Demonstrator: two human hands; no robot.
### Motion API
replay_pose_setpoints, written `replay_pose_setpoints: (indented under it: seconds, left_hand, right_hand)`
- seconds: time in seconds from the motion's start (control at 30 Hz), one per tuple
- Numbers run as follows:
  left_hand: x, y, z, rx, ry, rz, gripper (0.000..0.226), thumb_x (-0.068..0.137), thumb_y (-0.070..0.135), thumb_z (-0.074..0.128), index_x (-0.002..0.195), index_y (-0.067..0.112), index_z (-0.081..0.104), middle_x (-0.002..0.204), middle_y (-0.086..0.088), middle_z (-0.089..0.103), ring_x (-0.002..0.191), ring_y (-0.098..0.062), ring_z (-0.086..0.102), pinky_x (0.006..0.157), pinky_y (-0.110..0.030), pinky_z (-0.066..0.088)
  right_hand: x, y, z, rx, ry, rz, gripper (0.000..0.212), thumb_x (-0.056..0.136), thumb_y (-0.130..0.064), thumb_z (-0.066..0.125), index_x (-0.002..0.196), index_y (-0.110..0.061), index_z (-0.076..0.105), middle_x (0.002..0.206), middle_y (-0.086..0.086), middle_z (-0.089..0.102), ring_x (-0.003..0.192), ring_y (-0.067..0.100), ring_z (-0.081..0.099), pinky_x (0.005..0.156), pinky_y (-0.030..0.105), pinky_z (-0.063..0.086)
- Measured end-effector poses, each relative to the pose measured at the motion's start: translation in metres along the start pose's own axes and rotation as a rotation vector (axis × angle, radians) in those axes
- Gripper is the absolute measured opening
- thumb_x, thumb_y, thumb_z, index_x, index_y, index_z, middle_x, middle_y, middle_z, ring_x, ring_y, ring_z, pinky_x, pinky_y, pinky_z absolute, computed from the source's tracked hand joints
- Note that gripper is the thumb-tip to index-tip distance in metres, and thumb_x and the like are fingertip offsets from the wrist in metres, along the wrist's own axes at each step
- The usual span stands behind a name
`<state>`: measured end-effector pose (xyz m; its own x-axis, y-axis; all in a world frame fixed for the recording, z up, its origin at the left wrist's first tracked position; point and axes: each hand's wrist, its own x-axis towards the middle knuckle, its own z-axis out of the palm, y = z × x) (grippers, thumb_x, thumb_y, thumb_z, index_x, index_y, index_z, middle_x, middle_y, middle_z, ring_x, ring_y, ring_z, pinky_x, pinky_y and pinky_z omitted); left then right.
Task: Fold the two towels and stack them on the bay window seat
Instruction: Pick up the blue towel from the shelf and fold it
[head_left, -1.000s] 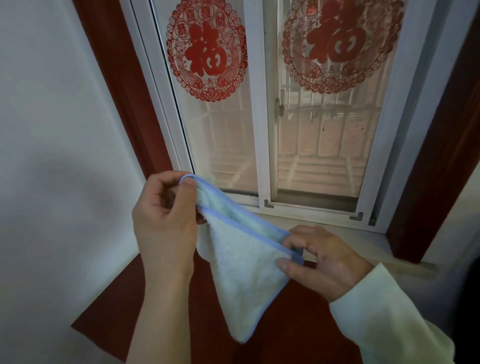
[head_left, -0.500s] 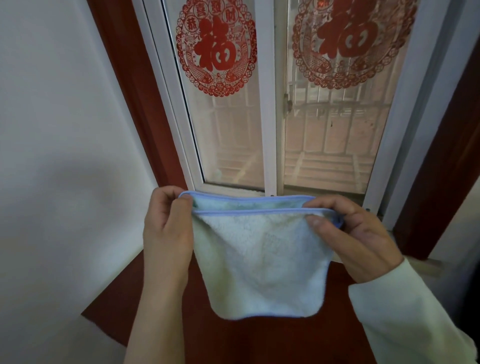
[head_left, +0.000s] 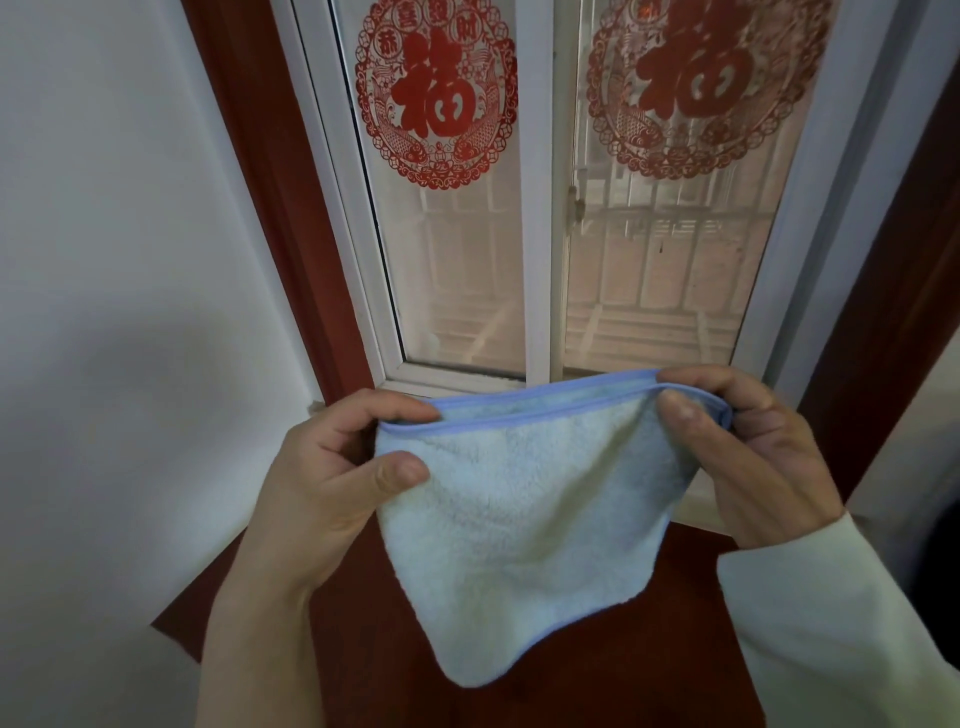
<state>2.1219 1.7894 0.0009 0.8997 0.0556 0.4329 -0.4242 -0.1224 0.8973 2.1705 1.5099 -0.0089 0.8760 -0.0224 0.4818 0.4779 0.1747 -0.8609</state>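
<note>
The pale towel (head_left: 524, 525) hung doubled in the air above the dark red window seat (head_left: 597, 691), its blue-piped top edge stretched between the left hand (head_left: 332, 483) and the right hand (head_left: 748, 447), each pinching a top corner between thumb and fingers. Half a second before, that edge had been level; now the right corner sat higher and the bottom hem sagged down to the left.

You can read a big red 福 on each paper-cut (head_left: 436, 93) stuck on the window panes (head_left: 467, 270), left and right (head_left: 696, 83).
</note>
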Motion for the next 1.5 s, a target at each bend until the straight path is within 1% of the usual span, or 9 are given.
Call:
replay_pose_setpoints:
  seconds: [0.1, 0.2, 0.5, 0.63, 0.8, 1.0, 1.23, 1.37, 1.5]
  left_hand:
    - [-0.002, -0.001, 0.0, 0.044, 0.011, -0.001, 0.038, 0.054, 0.058, 0.09, 0.084, 0.038, 0.079, 0.082, 0.013, 0.074, 0.073, -0.004, 0.066, 0.066, -0.021, 0.056]
    - [0.0, -0.002, 0.005, 0.117, 0.112, -0.011, 0.017, 0.067, 0.049, 0.075, 0.079, 0.037, 0.075, 0.072, 0.017, 0.069, 0.065, -0.002, 0.058, 0.064, -0.024, 0.048]
    - [0.002, -0.003, 0.011, 0.174, 0.242, 0.039, 0.018, 0.08, 0.054, 0.065, 0.089, 0.039, 0.067, 0.068, 0.012, 0.058, 0.063, -0.007, 0.048, 0.058, -0.024, 0.042]
    - [0.003, 0.001, 0.015, 0.127, 0.277, 0.042, 0.018, 0.08, 0.042, 0.081, 0.094, 0.039, 0.07, 0.076, 0.004, 0.068, 0.066, -0.007, 0.058, 0.06, -0.021, 0.049]
    - [0.002, 0.003, 0.011, 0.164, 0.178, 0.012, 0.032, 0.061, 0.044, 0.085, 0.09, 0.041, 0.073, 0.084, 0.014, 0.075, 0.07, 0.0, 0.066, 0.062, -0.015, 0.054]
    - [0.007, 0.007, 0.021, 0.244, 0.209, 0.034, 0.017, 0.075, 0.043, 0.073, 0.092, 0.041, 0.071, 0.087, 0.005, 0.071, 0.067, 0.001, 0.058, 0.06, -0.01, 0.046]
    - [0.007, 0.017, 0.057, 0.257, 0.135, 0.07, 0.007, 0.084, 0.029, 0.067, 0.089, 0.034, 0.07, 0.076, 0.024, 0.069, 0.06, 0.006, 0.056, 0.057, -0.005, 0.04]
    - [0.005, 0.016, 0.075, 0.261, 0.089, 0.12, 0.01, 0.087, 0.022, 0.065, 0.088, 0.03, 0.071, 0.082, 0.023, 0.07, 0.065, 0.006, 0.059, 0.06, -0.004, 0.04]
    - [0.007, 0.013, 0.067, 0.45, -0.049, 0.186, 0.014, 0.089, 0.017, 0.062, 0.093, 0.027, 0.071, 0.09, 0.021, 0.064, 0.081, 0.002, 0.062, 0.071, -0.005, 0.041]
  right_hand:
    - [0.0, -0.001, 0.0, -0.042, 0.031, -0.031, 0.011, 0.075, -0.028, 0.072, 0.078, -0.037, 0.076, 0.083, -0.018, 0.074, 0.083, -0.003, 0.064, 0.073, 0.011, 0.05]
    - [-0.002, 0.0, -0.001, -0.05, 0.055, -0.028, 0.014, 0.074, -0.026, 0.071, 0.077, -0.039, 0.076, 0.083, -0.017, 0.074, 0.083, -0.002, 0.065, 0.073, 0.013, 0.051]
    - [-0.007, 0.0, 0.008, 0.004, 0.065, 0.006, 0.015, 0.071, -0.02, 0.071, 0.073, -0.034, 0.076, 0.08, -0.015, 0.074, 0.076, -0.001, 0.068, 0.066, 0.013, 0.054]
    - [-0.007, 0.0, 0.01, 0.024, 0.077, 0.004, 0.016, 0.071, -0.019, 0.071, 0.073, -0.035, 0.076, 0.079, -0.015, 0.074, 0.077, -0.001, 0.068, 0.067, 0.014, 0.054]
    - [-0.004, 0.004, 0.009, -0.012, 0.134, -0.002, 0.021, 0.073, -0.02, 0.083, 0.079, -0.037, 0.072, 0.088, -0.012, 0.071, 0.084, 0.007, 0.067, 0.073, 0.019, 0.054]
    - [0.001, 0.004, 0.014, 0.04, 0.172, -0.013, 0.024, 0.069, -0.02, 0.079, 0.082, -0.036, 0.067, 0.079, -0.013, 0.069, 0.072, 0.005, 0.065, 0.064, 0.017, 0.054]
    - [0.003, -0.002, 0.025, -0.016, 0.098, -0.087, 0.019, 0.076, -0.017, 0.075, 0.086, -0.03, 0.065, 0.084, -0.013, 0.069, 0.077, 0.005, 0.064, 0.07, 0.018, 0.053]
    - [0.001, -0.006, 0.031, -0.016, 0.077, -0.116, 0.014, 0.078, -0.012, 0.074, 0.086, -0.014, 0.063, 0.077, -0.014, 0.069, 0.071, 0.0, 0.062, 0.065, 0.014, 0.051]
    - [0.001, -0.005, 0.021, -0.009, 0.107, -0.089, 0.015, 0.081, -0.01, 0.077, 0.083, -0.018, 0.065, 0.079, -0.011, 0.069, 0.072, 0.003, 0.063, 0.065, 0.016, 0.051]
